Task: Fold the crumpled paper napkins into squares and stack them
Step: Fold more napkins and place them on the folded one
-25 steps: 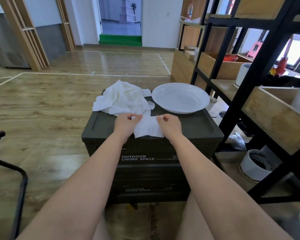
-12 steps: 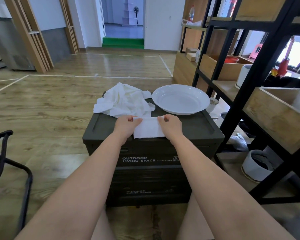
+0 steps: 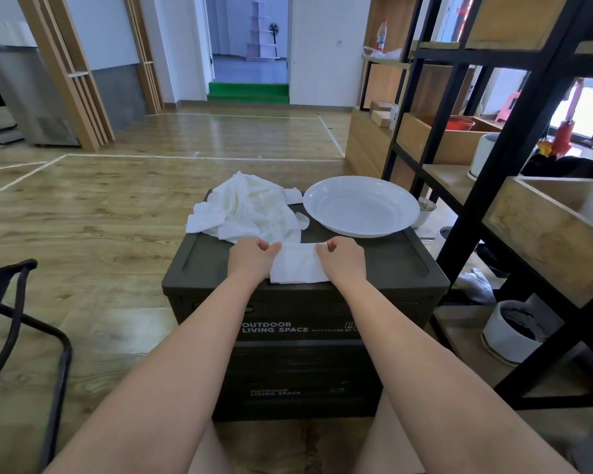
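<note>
Hands, left hand and right hand, pinch soft rectangular napkin flat.

Wood-plank floor, black-framed shelving, green step

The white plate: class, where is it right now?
In the head view, the white plate sits on the far right of the dark box lid, beside the crumpled napkin pile.
</note>
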A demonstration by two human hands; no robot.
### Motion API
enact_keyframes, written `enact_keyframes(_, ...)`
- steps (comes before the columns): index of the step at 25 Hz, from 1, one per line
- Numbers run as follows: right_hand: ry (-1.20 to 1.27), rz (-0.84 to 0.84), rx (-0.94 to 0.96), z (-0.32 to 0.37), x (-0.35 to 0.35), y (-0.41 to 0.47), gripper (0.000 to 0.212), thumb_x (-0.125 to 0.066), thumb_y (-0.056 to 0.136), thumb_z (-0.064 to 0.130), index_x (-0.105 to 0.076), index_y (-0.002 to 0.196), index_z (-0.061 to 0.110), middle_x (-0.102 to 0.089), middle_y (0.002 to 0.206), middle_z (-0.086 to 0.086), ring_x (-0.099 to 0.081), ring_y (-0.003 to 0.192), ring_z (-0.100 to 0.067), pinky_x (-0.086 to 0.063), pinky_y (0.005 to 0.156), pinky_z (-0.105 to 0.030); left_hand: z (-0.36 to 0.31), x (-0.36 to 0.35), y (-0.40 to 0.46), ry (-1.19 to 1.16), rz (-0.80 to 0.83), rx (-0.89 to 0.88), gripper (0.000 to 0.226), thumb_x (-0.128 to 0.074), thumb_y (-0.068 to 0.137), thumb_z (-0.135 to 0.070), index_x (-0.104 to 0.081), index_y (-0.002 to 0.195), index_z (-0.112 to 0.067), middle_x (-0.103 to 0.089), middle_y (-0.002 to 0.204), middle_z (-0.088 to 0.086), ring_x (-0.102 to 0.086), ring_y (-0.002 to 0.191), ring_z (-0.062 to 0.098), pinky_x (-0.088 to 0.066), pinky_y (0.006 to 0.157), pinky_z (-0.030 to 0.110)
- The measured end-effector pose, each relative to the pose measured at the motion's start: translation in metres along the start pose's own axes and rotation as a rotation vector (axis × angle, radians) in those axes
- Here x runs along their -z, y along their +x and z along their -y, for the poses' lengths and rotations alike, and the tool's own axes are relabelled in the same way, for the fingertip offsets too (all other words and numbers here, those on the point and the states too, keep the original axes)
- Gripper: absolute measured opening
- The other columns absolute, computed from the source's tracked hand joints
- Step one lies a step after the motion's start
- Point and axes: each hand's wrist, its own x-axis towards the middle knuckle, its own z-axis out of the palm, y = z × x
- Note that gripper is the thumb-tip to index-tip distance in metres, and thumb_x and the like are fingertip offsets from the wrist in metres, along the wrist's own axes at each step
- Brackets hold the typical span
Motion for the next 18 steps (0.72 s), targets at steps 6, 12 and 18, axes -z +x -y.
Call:
enact_keyframes(6,-0.061,-0.004,-0.01,0.0,-0.002,-0.014,0.026,-0.053,0.091,0.026,-0.051,0.067,0.018,-0.05,0.064,0.004,-0.046,0.058,-0.008,-0.03,0.049,-0.021,0.005,0.003,-0.006,0.118,-0.009,-0.055,0.022,-0.057,0.091,-0.037,-0.056,0.078,-0.019,-0.051,0.071,-0.011,-0.047,0.071,0.008,-0.033,0.062,0.024)
enact_keyframes(12,-0.059,-0.005,-0.037,-0.002,-0.001,-0.021,0.019,-0.052,0.091,0.027,-0.058,0.078,0.016,-0.053,0.072,0.005,-0.051,0.071,-0.014,-0.035,0.06,-0.025,0.006,0.006,-0.014,0.217,0.027,-0.07,0.031,-0.055,0.092,-0.037,-0.049,0.068,-0.02,-0.052,0.065,-0.006,-0.047,0.062,0.008,-0.031,0.053,0.025)
enact_keyframes(18,-0.074,-0.041,-0.027,-0.006,-0.004,-0.025,0.017,-0.051,0.089,0.026,-0.061,0.082,0.015,-0.052,0.071,0.007,-0.045,0.066,-0.013,-0.031,0.052,-0.025,0.01,0.005,-0.02,0.184,-0.014,-0.077,0.027,-0.058,0.09,-0.038,-0.049,0.071,-0.022,-0.055,0.073,-0.006,-0.052,0.071,0.013,-0.036,0.062,0.026)
